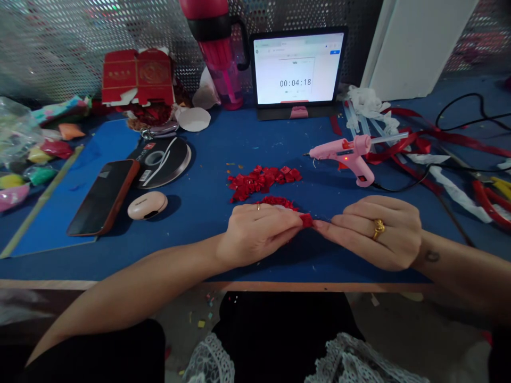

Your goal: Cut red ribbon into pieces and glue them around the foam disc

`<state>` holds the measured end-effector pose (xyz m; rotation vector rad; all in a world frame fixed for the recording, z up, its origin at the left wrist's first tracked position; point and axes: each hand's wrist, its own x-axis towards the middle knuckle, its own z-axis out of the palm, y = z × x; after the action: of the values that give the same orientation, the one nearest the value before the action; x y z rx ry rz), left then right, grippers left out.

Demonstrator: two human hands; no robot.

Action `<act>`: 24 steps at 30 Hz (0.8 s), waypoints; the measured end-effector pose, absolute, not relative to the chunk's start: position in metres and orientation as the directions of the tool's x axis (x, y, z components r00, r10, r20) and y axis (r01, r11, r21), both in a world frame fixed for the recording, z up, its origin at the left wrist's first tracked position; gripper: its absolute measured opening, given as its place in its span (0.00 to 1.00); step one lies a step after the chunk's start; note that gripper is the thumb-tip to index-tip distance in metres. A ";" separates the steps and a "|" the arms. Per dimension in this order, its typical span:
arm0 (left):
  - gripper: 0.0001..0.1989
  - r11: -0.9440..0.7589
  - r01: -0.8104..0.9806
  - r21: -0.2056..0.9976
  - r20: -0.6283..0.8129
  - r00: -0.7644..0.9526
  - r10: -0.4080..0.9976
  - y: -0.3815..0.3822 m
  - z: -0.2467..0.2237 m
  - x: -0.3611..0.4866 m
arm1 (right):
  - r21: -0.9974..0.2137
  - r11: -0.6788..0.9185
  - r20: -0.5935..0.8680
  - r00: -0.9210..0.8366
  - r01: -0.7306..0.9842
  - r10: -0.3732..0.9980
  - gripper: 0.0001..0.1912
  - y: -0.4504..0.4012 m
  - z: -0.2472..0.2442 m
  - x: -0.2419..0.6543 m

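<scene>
Between the fingertips of my two hands is a small red ribbon piece (306,219). My left hand (259,234) pinches it from the left, fingers closed. My right hand (375,231), with a gold ring, has its thumb and fingers pinched at the piece's right end. Behind and partly under my left hand lies a red ruffled piece (277,201), mostly hidden. Just beyond it is a loose pile of folded red ribbon bits (261,182). A pink hot glue gun (347,153), its small light lit, lies past my right hand.
A tablet (299,69) showing a timer stands at the back beside a pink bottle (221,58). To the left are a phone (104,197), a ribbon spool (162,162) and a small beige case (147,205). Red-handled scissors (489,202), cords and ribbon strips (459,141) lie right.
</scene>
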<state>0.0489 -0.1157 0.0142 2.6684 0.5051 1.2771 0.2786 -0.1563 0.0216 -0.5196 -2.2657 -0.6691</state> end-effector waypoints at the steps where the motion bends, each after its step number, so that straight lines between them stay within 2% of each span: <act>1: 0.02 -0.932 0.223 0.285 0.726 0.584 0.362 -0.116 0.015 0.049 | 0.305 0.788 0.728 -0.664 0.535 0.170 0.06 -0.156 0.023 0.280; 4: 0.03 -0.924 0.191 0.332 0.722 0.579 0.379 -0.115 0.017 0.049 | 0.254 0.805 0.712 -0.667 0.536 0.220 0.08 -0.157 0.030 0.281; 6: 0.03 -0.918 0.181 0.354 0.722 0.571 0.391 -0.114 0.018 0.048 | 0.174 0.794 0.723 -0.623 0.582 0.298 0.10 -0.156 0.034 0.279; 9: 0.02 -0.916 0.156 0.369 0.717 0.580 0.388 -0.112 0.020 0.048 | -0.025 0.726 0.745 -0.472 0.687 0.472 0.06 -0.154 0.034 0.273; 13: 0.03 -0.914 0.127 0.385 0.695 0.612 0.378 -0.112 0.019 0.047 | -0.274 0.695 0.659 -0.396 0.665 0.639 0.03 -0.151 0.028 0.268; 24: 0.03 -0.907 0.108 0.407 0.684 0.622 0.381 -0.110 0.015 0.049 | -0.433 0.690 0.584 -0.402 0.580 0.705 0.03 -0.150 0.028 0.265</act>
<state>0.0492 -0.1099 0.0149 2.5215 0.3927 1.1735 0.2655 -0.1502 0.0278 -0.9813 -2.1208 0.2055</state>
